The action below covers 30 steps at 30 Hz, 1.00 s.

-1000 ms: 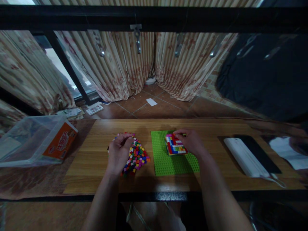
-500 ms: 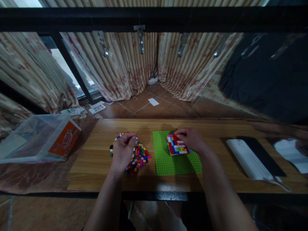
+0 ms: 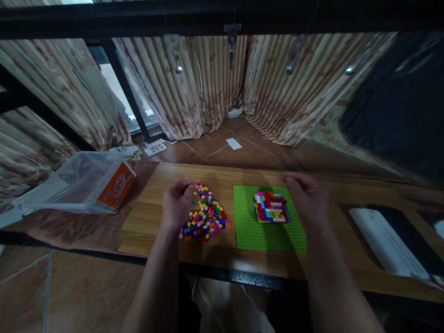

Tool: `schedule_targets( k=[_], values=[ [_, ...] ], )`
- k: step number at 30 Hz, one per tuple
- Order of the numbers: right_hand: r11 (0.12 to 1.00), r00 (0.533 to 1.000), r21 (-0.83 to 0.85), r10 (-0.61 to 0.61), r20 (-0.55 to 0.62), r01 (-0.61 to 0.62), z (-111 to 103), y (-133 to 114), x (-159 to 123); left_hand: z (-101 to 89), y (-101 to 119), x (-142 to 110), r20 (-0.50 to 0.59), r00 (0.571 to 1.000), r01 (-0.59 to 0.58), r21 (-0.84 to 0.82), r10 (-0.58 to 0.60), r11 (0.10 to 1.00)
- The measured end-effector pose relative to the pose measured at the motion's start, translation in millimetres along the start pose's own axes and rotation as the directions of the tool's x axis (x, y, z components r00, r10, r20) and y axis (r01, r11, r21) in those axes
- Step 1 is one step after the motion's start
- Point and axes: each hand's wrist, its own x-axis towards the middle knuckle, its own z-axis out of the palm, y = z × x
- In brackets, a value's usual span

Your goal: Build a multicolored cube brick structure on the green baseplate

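Observation:
My left hand (image 3: 175,204) is closed in a pinch at the left edge of a pile of small coloured toy bricks (image 3: 207,217); what lies between its fingertips, if anything, is hidden. A small block built of multicoloured bricks (image 3: 272,208) sits on the green studded baseplate (image 3: 248,236). Red bricks stand out on its striped top. Just right of this build, my right hand (image 3: 308,199) is raised over the baseplate's right side, apart from the build. Its fingers are curled with the tips together, slightly blurred, and I cannot make out anything in them.
A clear plastic bin (image 3: 86,180) with an orange label stands left of the wooden board (image 3: 156,185). On the right lie a long white object (image 3: 381,240) and a dark flat panel (image 3: 409,236). A dark bar (image 3: 208,21) crosses overhead, before curtains.
My right hand has come off the brick build and moved up and right. My left hand stays by the pile, now nearer its left edge. The whole view has shifted sideways.

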Motion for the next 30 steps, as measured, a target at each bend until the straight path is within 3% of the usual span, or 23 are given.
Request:
schedule_targets(
  k=[3,5,7,9,11,14,16,19,22,30],
  values=[
    [0.998,0.998,-0.013,-0.057,-0.026,0.057,6,-10,-10,-27.2,-8,13,-0.085,0.996,0.049,0.309,-0.024,0.95],
    [0.999,0.999,-0.005,-0.048,-0.009,0.048,13,-17,-20,-46.9,-13,17,-0.113,0.989,0.144,0.585,-0.096,0.798],
    [1.0,0.997,0.0,-0.007,0.073,0.007,22,-24,-31,-62.2,-17,17,-0.077,0.978,0.185,0.753,-0.195,0.632],
    [1.0,0.969,-0.008,0.025,0.245,-0.024,30,-30,-42,-70.0,-19,15,0.003,0.964,0.156,0.805,-0.267,0.573],
    [1.0,0.894,-0.013,0.02,0.448,-0.016,38,-33,-52,-70.9,-21,12,0.072,0.958,0.111,0.8,-0.278,0.589],
    [0.999,0.733,-0.048,0.017,0.68,0.022,46,-34,-64,-67.1,-20,8,0.189,0.948,0.019,0.768,-0.256,0.64],
    [0.99,0.64,-0.124,0.058,0.767,0.059,48,-33,-69,-65.0,-18,5,0.262,0.934,-0.034,0.741,-0.243,0.671],
    [0.966,0.575,-0.224,0.113,0.81,0.126,51,-29,-75,-63.2,-16,3,0.359,0.91,-0.123,0.708,-0.206,0.695],
    [0.945,0.57,-0.264,0.11,0.814,0.195,55,-27,-80,-60.3,-15,2,0.408,0.898,-0.186,0.689,-0.163,0.7],
    [0.929,0.629,-0.266,0.048,0.776,0.257,78,-31,-86,-47.6,-16,0,0.426,0.892,-0.208,0.687,-0.153,0.696]
  ],
)
